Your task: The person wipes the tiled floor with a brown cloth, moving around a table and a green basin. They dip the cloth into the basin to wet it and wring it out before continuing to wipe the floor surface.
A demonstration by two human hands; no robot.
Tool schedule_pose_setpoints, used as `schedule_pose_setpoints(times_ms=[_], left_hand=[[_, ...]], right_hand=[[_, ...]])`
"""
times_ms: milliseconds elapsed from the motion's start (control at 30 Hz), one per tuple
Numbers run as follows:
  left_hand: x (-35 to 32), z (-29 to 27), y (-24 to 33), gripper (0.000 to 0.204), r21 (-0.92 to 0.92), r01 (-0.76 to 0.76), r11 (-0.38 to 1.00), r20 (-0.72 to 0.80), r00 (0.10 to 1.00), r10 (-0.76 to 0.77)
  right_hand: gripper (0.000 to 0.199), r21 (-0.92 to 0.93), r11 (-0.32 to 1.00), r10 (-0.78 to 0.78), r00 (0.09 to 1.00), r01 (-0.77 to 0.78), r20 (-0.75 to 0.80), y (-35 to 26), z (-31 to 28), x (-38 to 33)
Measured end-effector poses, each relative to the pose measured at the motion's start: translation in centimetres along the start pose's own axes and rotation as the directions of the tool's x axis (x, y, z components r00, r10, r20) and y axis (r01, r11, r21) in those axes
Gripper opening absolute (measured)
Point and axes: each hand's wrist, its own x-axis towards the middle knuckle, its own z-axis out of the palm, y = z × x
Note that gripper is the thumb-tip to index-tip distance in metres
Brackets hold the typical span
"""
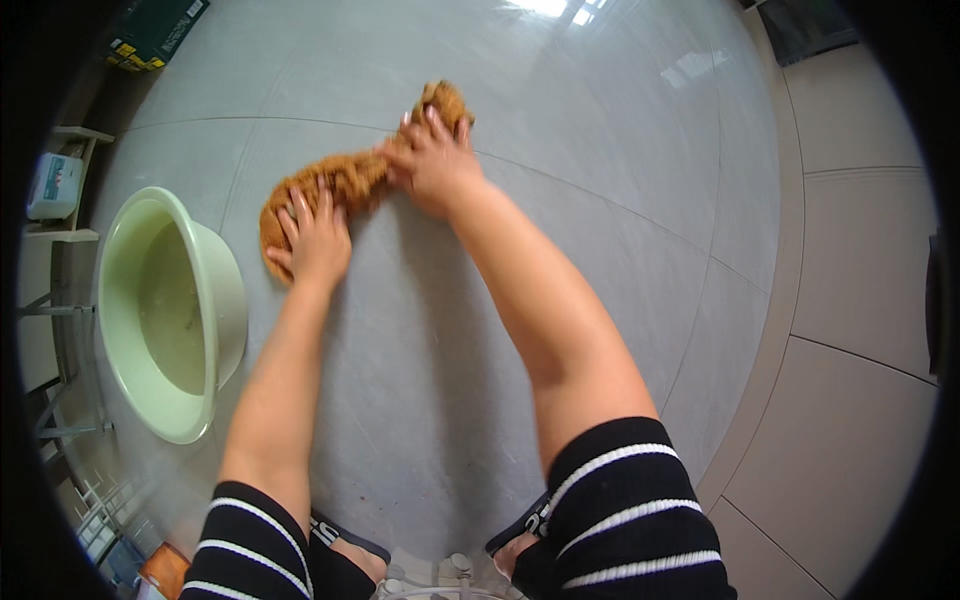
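A brown-orange cloth (350, 180) lies bunched in a long, bent strip on the grey tiled floor. On its left part rests my left hand (318, 235), fingers spread over the folds. My right hand (432, 165) presses near the cloth's far right end, its fingers apart and stretched across the fabric. The cloth's underside and the parts beneath my palms are hidden. Left of my left hand stands a pale green basin (228, 290) with cloudy water (170, 310) in it.
Beige cabinet fronts (860, 260) line the right side. A shelf (75, 235) with a white container (55, 187) and metal racks (65, 375) stand at the left. A dark green box (160, 35) is at the far left. My feet in dark slippers (350, 540) are near.
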Motion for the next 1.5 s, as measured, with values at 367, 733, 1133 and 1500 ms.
schedule_pose_setpoints(times_ms=[367,733,1133,1500], left_hand=[[-9.7,0.5,16.9,0.056,-0.084,-0.74,0.668,0.315,0.616,0.722],[-28.2,4.6,4.4,0.054,-0.136,-0.842,0.522,0.377,0.443,0.813],[-12.3,2.6,22.1,0.061,0.056,-0.593,0.803,0.175,0.798,0.577],[-13.3,-2.0,26.3,0.057,-0.03,-0.809,0.587,0.298,0.554,0.778]], right_hand=[[0.06,-0.148,0.755,0.655,0.745,-0.639,0.128,19.9,-0.5,-24.9],[0.067,-0.157,0.962,0.266,0.891,-0.223,0.368,3.1,0.4,-45.4],[0.061,-0.152,0.862,0.469,0.875,-0.484,-0.123,22.3,-1.8,-24.8],[0.08,-0.091,0.543,0.812,0.494,-0.835,0.31,19.9,-11.4,-32.5]])
